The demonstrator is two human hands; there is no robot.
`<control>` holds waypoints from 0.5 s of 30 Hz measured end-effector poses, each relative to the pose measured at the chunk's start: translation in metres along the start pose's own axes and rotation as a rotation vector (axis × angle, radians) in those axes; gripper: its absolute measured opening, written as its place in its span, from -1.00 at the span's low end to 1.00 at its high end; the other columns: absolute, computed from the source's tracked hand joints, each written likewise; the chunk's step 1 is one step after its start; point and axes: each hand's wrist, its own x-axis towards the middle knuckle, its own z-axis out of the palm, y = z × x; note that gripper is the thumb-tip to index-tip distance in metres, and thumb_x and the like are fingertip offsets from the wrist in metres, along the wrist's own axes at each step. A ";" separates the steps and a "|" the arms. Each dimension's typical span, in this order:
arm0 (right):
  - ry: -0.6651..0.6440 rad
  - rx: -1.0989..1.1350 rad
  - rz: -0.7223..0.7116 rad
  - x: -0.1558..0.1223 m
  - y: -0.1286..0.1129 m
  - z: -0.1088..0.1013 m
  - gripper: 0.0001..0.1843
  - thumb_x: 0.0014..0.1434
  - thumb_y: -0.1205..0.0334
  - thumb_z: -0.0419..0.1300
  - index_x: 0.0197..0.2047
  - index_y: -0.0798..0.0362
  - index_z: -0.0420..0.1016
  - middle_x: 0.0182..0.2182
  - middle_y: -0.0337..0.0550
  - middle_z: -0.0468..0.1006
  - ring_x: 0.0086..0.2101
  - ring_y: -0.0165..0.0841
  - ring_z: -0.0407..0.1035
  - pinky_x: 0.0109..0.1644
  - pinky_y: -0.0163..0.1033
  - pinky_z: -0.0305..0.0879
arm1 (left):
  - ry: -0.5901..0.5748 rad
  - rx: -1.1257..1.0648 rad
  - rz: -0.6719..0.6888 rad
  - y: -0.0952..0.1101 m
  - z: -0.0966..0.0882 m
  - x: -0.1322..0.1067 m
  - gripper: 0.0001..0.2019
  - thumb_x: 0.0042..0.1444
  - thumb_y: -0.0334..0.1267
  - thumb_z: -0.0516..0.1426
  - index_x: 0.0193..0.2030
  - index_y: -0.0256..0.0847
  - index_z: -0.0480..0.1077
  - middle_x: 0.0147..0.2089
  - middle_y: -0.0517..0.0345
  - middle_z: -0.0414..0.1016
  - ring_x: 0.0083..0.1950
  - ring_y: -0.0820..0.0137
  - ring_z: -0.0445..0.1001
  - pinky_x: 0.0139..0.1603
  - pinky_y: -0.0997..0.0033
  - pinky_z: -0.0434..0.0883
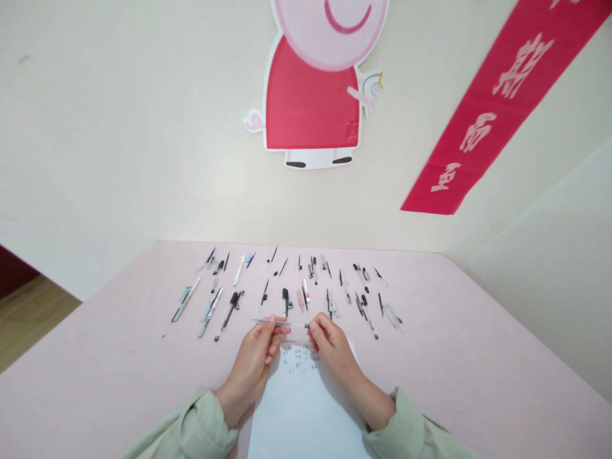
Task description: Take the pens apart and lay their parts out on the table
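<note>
A slim, pale pen refill [297,325] stretches level between my two hands, above the top of a white sheet of paper [306,408]. My left hand [258,350] pinches it toward its left end, thumb on top; an orange-red strip [280,319] shows beside those fingers, and I cannot tell what it belongs to. At the dark right end, my right hand [329,344] closes thumb and fingertips on it. Small dark marks or bits [299,358] lie on the paper below; they are too small to make out.
Two rows of pens taken apart lie beyond my hands, among them a black pen [229,315], a patterned pen [210,312] and a black pen cap [285,301]. The pink table [454,357] meets a wall bearing a cartoon pig cutout [313,102] and a red banner [478,134].
</note>
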 end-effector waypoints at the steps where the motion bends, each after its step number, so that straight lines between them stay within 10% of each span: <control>1: -0.001 0.004 -0.009 0.000 0.000 0.000 -0.66 0.30 0.01 -0.01 -0.45 -0.01 0.19 -0.61 -0.37 0.21 -0.55 -0.42 0.17 -0.43 -0.31 0.11 | 0.000 0.003 0.003 0.000 0.000 0.000 -0.49 -0.12 0.12 0.29 -0.28 -0.36 0.44 -0.48 0.13 0.51 -0.63 0.70 0.00 -0.67 0.67 -0.06; 15: 0.067 -0.040 -0.036 -0.001 -0.005 0.001 -0.93 0.19 0.23 0.06 -0.23 -0.01 0.28 -0.41 -0.29 0.35 -0.45 -0.40 0.25 -0.35 -0.29 0.16 | 0.012 0.016 0.016 0.001 0.002 -0.001 -0.51 -0.11 0.12 0.29 -0.28 -0.33 0.43 -0.41 0.09 0.53 -0.62 0.68 0.02 -0.66 0.65 -0.05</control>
